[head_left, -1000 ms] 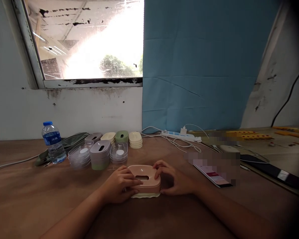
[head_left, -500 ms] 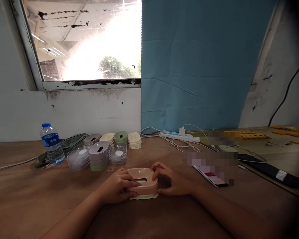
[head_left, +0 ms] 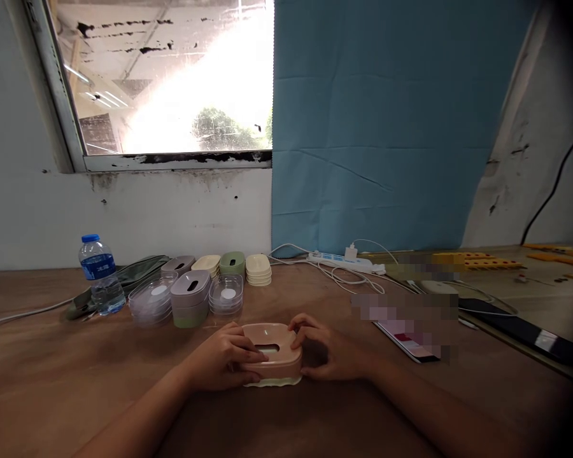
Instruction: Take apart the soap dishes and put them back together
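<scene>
A pink oval plastic cover (head_left: 279, 362) with a slot in its top sits over a cream wavy-edged base (head_left: 279, 382) on the table in front of me. My left hand (head_left: 226, 359) grips the cover's left side, fingers across the top near the slot and thumb low at the front. On the right end, my right hand (head_left: 327, 350) holds it with curled fingers on the upper rim and the thumb near the lower edge. The cover looks level. What lies inside it is hidden apart from a pale patch seen through the slot.
Behind stand a purple slotted cover on a green one (head_left: 191, 299), stacked clear trays (head_left: 150, 299), cream bases (head_left: 258, 270) and a green cover (head_left: 232, 264). A water bottle (head_left: 100, 277) is far left. Rightward lie a phone (head_left: 408, 340), a power strip (head_left: 339, 259) and loose cables.
The view has shifted slightly. Both hands keep their hold on the pink cover, with hardly any movement of fingers or cover.
</scene>
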### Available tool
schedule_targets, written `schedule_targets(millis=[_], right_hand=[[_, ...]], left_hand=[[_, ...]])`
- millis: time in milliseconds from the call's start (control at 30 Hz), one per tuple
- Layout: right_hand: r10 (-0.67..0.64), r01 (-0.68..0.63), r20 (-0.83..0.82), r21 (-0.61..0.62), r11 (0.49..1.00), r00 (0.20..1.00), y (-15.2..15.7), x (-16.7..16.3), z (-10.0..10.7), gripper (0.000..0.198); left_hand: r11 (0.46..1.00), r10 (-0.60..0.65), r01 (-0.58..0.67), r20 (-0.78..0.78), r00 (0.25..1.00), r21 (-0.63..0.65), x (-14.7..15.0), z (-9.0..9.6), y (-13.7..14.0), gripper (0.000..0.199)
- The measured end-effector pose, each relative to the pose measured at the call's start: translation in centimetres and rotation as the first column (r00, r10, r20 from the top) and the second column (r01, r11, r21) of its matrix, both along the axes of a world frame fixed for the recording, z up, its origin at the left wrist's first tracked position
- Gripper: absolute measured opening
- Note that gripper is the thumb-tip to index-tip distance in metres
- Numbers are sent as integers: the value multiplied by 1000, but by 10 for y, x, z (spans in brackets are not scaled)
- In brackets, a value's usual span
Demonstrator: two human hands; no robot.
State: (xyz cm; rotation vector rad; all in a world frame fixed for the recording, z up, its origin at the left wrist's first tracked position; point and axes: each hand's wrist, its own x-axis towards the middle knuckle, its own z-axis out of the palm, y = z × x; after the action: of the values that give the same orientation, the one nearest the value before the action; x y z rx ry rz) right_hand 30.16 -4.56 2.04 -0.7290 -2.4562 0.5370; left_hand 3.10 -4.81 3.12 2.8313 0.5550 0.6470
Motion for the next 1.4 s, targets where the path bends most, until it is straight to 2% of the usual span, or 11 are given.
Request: schedule_targets(millis=[367, 733, 967, 1167, 1400], right_hand=[[10, -10, 16, 23, 1000, 1000, -8, -4, 10, 30], [17, -17, 26, 17, 1000, 1000, -4, -3, 3, 32], [-14, 14, 62, 11, 1000, 998, -9, -6, 6, 35], [-69, 66, 129, 26, 997, 989, -16, -11, 9, 39], [-51, 48, 114, 34, 998, 992, -15, -11, 9, 33]], left_hand=[[993, -73, 73, -2, 997, 93, -3, 3, -3, 34], [999, -30, 30, 4, 1000, -28, -1, 3, -1, 35], [998, -59, 59, -55, 997, 12, -1, 7, -4, 35], [995, -103, 103, -75, 992, -3, -2, 6, -5, 48], [993, -76, 74, -20, 997, -91, -3, 4, -5, 39]])
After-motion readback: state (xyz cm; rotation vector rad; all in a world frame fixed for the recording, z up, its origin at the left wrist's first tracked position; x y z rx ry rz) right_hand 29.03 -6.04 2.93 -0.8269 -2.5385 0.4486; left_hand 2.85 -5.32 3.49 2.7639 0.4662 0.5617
